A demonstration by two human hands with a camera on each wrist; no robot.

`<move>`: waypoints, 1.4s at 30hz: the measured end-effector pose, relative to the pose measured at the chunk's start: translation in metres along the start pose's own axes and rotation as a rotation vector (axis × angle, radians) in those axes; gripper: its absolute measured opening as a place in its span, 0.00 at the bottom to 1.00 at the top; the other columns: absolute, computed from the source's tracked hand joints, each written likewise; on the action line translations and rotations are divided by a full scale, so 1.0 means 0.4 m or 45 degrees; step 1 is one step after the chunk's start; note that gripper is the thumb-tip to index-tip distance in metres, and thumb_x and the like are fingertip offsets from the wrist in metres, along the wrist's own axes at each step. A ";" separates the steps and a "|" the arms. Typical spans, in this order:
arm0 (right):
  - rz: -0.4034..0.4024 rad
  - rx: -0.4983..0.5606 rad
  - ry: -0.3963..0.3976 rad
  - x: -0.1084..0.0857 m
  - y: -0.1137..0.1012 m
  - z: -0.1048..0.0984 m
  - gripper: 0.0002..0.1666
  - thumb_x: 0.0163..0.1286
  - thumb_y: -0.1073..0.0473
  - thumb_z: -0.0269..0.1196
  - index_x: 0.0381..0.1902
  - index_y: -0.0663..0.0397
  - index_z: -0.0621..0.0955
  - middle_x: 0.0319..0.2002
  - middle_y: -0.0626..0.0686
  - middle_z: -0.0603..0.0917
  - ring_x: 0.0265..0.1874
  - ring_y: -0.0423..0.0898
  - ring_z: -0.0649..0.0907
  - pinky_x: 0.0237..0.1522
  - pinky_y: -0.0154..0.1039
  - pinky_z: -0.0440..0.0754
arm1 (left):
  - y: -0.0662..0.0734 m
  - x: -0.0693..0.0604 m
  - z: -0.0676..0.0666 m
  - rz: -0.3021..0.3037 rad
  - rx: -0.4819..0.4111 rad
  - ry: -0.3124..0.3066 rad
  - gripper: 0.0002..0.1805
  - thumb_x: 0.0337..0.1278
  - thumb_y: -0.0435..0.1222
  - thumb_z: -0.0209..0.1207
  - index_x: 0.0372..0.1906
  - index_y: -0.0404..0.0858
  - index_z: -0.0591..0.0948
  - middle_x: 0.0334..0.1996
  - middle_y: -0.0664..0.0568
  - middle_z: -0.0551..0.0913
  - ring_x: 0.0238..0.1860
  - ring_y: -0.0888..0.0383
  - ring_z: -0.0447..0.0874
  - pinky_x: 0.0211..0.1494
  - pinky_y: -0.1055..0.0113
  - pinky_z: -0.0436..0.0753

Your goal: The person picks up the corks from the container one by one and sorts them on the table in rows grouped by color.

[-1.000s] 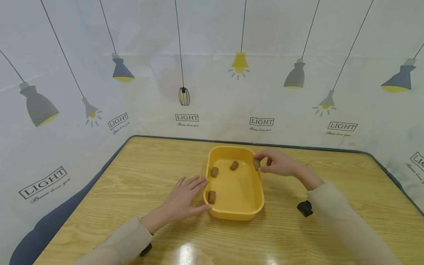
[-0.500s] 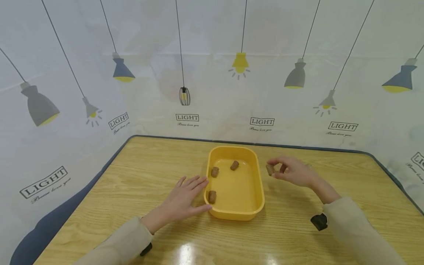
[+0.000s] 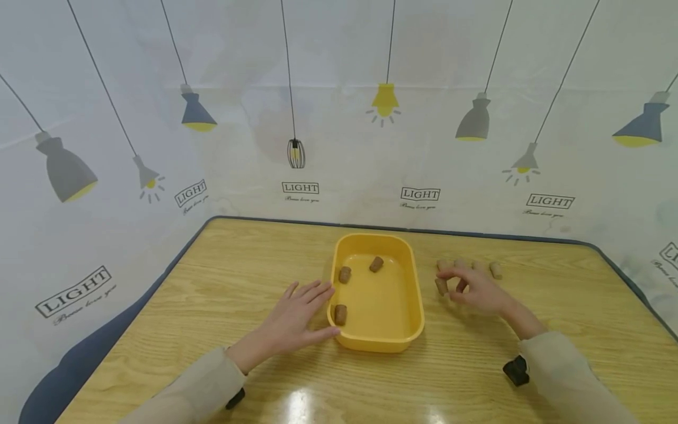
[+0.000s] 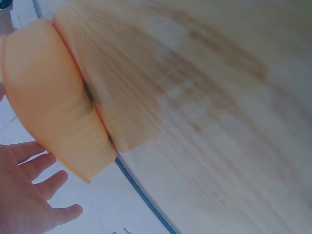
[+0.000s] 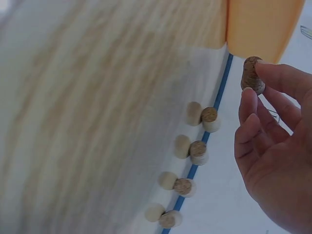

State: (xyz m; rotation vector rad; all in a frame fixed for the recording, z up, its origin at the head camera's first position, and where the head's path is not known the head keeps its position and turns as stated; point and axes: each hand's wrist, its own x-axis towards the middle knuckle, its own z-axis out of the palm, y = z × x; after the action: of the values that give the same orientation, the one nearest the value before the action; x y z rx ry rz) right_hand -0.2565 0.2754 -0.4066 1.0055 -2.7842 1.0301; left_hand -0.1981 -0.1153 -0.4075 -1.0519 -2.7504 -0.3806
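Apparently left hand steadies tub: fingers straight, spread against rim, grasping nothing. Right hand pinches single cork between thumb and fingertips, just beside tub; grip probably suits small round piece. Three corks in tub, scattered loosely. Four corks on table, rowed with gaps, perhaps for order.

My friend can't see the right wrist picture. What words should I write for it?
A right hand pinches a small brown cork. Four more corks sit in a row on a wooden table, with part of a yellow-orange tub at the top.
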 end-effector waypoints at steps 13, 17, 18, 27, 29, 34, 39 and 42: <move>0.206 0.016 -0.051 -0.020 0.035 0.007 0.24 0.57 0.67 0.61 0.52 0.66 0.72 0.46 0.65 0.74 0.26 0.44 0.76 0.27 0.37 0.75 | -0.002 0.002 0.004 -0.012 0.012 -0.002 0.43 0.51 0.65 0.41 0.64 0.38 0.62 0.63 0.49 0.60 0.64 0.52 0.51 0.60 0.46 0.49; 0.200 0.031 -0.059 -0.022 0.039 0.005 0.24 0.56 0.68 0.61 0.52 0.67 0.72 0.46 0.66 0.75 0.25 0.43 0.76 0.27 0.37 0.74 | -0.002 0.001 0.004 -0.007 0.010 0.004 0.43 0.51 0.65 0.41 0.64 0.38 0.62 0.63 0.49 0.60 0.64 0.52 0.52 0.60 0.46 0.49; 0.207 0.035 -0.061 -0.022 0.039 0.005 0.24 0.56 0.68 0.61 0.52 0.67 0.72 0.46 0.65 0.75 0.24 0.43 0.76 0.26 0.36 0.74 | -0.002 0.001 0.004 -0.007 0.010 0.004 0.43 0.51 0.65 0.41 0.64 0.38 0.63 0.63 0.49 0.60 0.64 0.52 0.52 0.60 0.46 0.49; 0.216 0.048 -0.111 -0.025 0.042 -0.001 0.22 0.56 0.68 0.61 0.50 0.69 0.73 0.43 0.64 0.75 0.24 0.43 0.75 0.27 0.36 0.74 | 0.001 0.001 0.001 -0.015 0.009 -0.002 0.43 0.51 0.65 0.41 0.64 0.38 0.62 0.63 0.50 0.60 0.64 0.52 0.51 0.61 0.46 0.48; 0.230 0.052 -0.118 -0.025 0.043 0.000 0.22 0.56 0.68 0.61 0.50 0.68 0.73 0.43 0.63 0.75 0.24 0.43 0.75 0.27 0.36 0.74 | 0.000 0.001 0.001 -0.013 0.007 0.000 0.43 0.51 0.65 0.40 0.64 0.38 0.62 0.63 0.50 0.60 0.64 0.52 0.52 0.61 0.46 0.48; 0.265 0.069 -0.122 -0.025 0.050 0.002 0.24 0.55 0.65 0.63 0.50 0.67 0.72 0.44 0.62 0.75 0.24 0.42 0.75 0.26 0.36 0.73 | -0.001 0.001 0.003 -0.008 0.009 0.002 0.43 0.51 0.66 0.39 0.64 0.38 0.62 0.63 0.50 0.60 0.64 0.51 0.52 0.60 0.46 0.49; 0.270 0.074 -0.125 -0.024 0.043 0.000 0.26 0.55 0.64 0.63 0.51 0.68 0.72 0.45 0.63 0.74 0.24 0.43 0.75 0.26 0.37 0.73 | -0.001 0.000 0.003 -0.008 0.010 -0.003 0.43 0.51 0.66 0.39 0.64 0.38 0.62 0.63 0.50 0.60 0.63 0.50 0.53 0.60 0.46 0.49; 0.296 0.095 -0.130 -0.023 0.033 -0.004 0.26 0.57 0.62 0.63 0.52 0.67 0.71 0.46 0.65 0.73 0.25 0.44 0.75 0.26 0.37 0.74 | -0.001 0.000 0.002 -0.010 0.008 -0.010 0.43 0.52 0.65 0.40 0.64 0.38 0.62 0.63 0.49 0.60 0.63 0.50 0.53 0.60 0.46 0.48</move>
State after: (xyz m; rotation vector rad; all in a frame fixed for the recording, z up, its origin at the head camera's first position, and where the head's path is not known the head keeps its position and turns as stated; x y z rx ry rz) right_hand -0.2571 0.2892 -0.4148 0.7751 -3.0241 1.1450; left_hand -0.1986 -0.1153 -0.4083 -1.0437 -2.7614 -0.3695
